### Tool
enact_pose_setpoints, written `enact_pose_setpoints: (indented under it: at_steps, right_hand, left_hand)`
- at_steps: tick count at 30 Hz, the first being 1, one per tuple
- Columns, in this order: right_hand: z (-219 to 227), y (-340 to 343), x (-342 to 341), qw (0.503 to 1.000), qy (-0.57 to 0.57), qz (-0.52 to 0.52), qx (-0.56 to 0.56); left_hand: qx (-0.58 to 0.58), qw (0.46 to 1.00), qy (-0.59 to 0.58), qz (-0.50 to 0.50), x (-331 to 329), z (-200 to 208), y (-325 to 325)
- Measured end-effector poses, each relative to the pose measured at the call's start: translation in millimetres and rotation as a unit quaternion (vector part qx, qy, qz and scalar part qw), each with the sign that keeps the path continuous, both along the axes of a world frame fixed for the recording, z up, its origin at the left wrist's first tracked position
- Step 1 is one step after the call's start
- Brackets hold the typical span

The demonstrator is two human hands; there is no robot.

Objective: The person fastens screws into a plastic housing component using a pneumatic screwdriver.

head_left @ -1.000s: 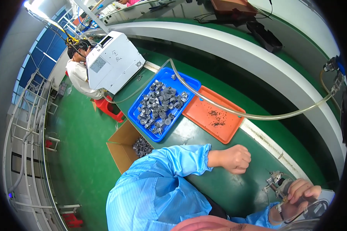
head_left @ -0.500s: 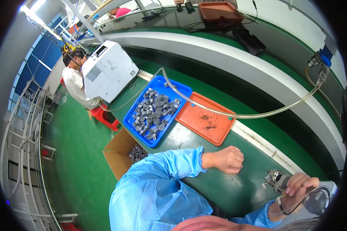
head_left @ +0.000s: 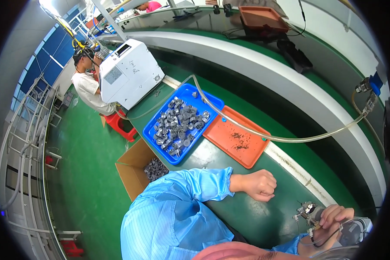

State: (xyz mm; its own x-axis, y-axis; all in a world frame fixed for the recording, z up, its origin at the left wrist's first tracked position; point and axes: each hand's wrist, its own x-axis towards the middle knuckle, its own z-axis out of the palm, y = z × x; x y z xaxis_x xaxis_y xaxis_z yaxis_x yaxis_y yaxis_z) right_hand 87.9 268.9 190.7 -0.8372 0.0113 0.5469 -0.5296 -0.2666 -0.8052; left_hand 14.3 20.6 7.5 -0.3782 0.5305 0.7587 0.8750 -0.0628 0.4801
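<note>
My left hand [head_left: 261, 185] is curled into a fist, resting on the dark green tabletop [head_left: 247, 210]. Whatever it may hold is hidden by the fingers. At the lower right, my right hand [head_left: 333, 221] has its fingers bent against a small metal fixture [head_left: 310, 210] with thin tubes and wires. What lies under those fingers I cannot make out. A blue tray [head_left: 183, 158] full of grey metal parts [head_left: 177, 125] stands beyond my left arm. Beside it lies an orange tray [head_left: 251, 157] with scattered tiny dark pieces [head_left: 240, 141].
A clear hose [head_left: 286, 139] runs above the trays to a valve [head_left: 368, 89]. A cardboard box [head_left: 132, 173] of dark parts stands left of the table. Farther off is a white machine [head_left: 132, 76], with a person [head_left: 86, 86] seated behind it on a red stool [head_left: 120, 125].
The whole view has shifted slightly, so the trays and the white machine appear a little farther right. My left fist stays on the table and my right hand stays at the fixture.
</note>
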Motion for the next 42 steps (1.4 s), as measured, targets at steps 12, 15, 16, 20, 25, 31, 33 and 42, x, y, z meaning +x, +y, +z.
enact_pose_setpoints:
  at_steps: [12, 15, 16, 20, 25, 31, 33, 42]
  right_hand:
    - [10, 10, 14, 0.988, -0.038, -0.1, 0.11]
    - [6, 13, 14, 0.992, 0.019, -0.109, 0.069]
    - [7, 13, 15, 0.994, 0.023, -0.092, 0.057]
    - [2, -2, 13, 0.99, 0.019, -0.138, 0.025]
    - [-5, 0, 6, 0.995, 0.011, -0.102, -0.005]
    - [2, 0, 6, 0.989, 0.051, -0.139, -0.012]
    - [-2, 3, 5, 0.989, 0.04, -0.14, -0.024]
    - [4, -2, -2, 0.998, 0.047, -0.049, 0.01]
  left_hand:
    - [-0.021, 0.999, -0.011, -0.027, -2, 2, 2]
    - [-0.02, 0.999, -0.001, -0.033, 0, 3, 2]
    - [-0.02, 0.999, -0.001, -0.029, 0, 4, 2]
    - [-0.03, 0.999, -0.002, -0.031, 1, 5, 1]
    - [-0.039, 0.999, 0.001, -0.019, 0, 10, -1]
    - [-0.03, 0.997, -0.05, -0.043, 2, 16, 0]
    - [0.051, 0.989, -0.1, -0.092, 16, 46, 0]
    - [0.392, 0.872, -0.205, -0.21, 64, 199, -31]
